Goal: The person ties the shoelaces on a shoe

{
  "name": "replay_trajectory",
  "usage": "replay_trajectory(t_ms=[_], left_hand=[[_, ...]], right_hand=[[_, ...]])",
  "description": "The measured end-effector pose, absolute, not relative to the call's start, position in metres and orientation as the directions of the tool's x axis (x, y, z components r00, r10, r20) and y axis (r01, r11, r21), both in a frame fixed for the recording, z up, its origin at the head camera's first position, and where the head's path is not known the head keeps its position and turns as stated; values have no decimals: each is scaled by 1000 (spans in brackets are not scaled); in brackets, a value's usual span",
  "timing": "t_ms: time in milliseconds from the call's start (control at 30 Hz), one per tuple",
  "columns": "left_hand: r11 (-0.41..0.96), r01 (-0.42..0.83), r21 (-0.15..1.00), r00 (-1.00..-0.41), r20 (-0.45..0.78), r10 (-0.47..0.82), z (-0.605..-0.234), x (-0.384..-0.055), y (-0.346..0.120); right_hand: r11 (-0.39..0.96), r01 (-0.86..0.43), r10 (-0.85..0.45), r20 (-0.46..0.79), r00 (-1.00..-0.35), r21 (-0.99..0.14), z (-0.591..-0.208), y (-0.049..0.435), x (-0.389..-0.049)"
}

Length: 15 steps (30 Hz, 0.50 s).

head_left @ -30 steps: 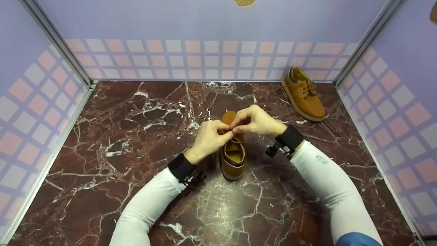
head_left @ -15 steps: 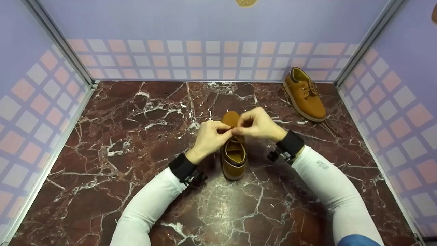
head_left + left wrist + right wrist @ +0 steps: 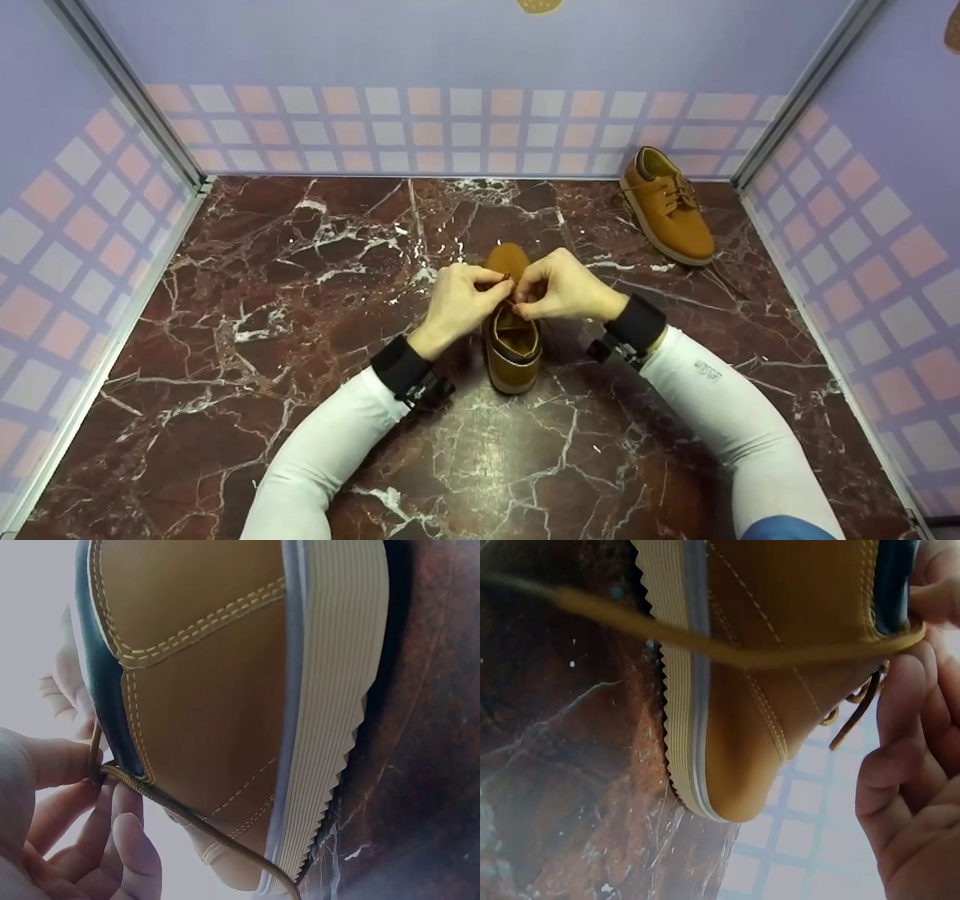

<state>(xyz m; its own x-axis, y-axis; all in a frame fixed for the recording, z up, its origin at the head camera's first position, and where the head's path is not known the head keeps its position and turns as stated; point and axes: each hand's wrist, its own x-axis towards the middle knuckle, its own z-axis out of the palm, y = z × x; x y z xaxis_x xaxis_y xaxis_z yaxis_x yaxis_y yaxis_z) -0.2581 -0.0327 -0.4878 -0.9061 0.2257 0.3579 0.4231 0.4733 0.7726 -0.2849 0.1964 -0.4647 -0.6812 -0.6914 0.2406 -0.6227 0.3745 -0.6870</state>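
Observation:
A tan lace-up shoe stands in the middle of the brown marbled surface, toe pointing away from me. Over its lacing, my left hand pinches a brown shoelace between thumb and forefinger. Close beside it, my right hand pinches lace with thumb and forefinger, just above the shoe opening. In the right wrist view, a loose lace end stretches from the fingertips across the shoe's side. Another short lace end hangs near the eyelets. The fingers hide the knot area.
A second tan shoe, its laces threaded, lies at the back right by the wall. One of its laces trails on the surface. Purple panels with pink and white squares enclose the back and both sides.
My right hand has moved down and slightly back toward the shoe opening, its fingertips parting a little from the left hand's. The left hand stays nearly still. The far shoe has not moved.

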Motion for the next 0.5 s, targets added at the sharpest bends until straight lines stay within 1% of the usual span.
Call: replay_trajectory(t_ms=[167, 400, 500], left_hand=[[469, 398, 789, -917, 340, 207, -487, -256, -32], [463, 375, 803, -927, 321, 193, -487, -255, -32], [463, 384, 799, -923, 332, 193, -488, -255, -32]], right_hand=[[390, -574, -682, 193, -706, -720, -462, 206, -288], [384, -521, -727, 99, -679, -762, -458, 219, -293], [412, -516, -706, 94, -702, -751, -458, 221, -295]])
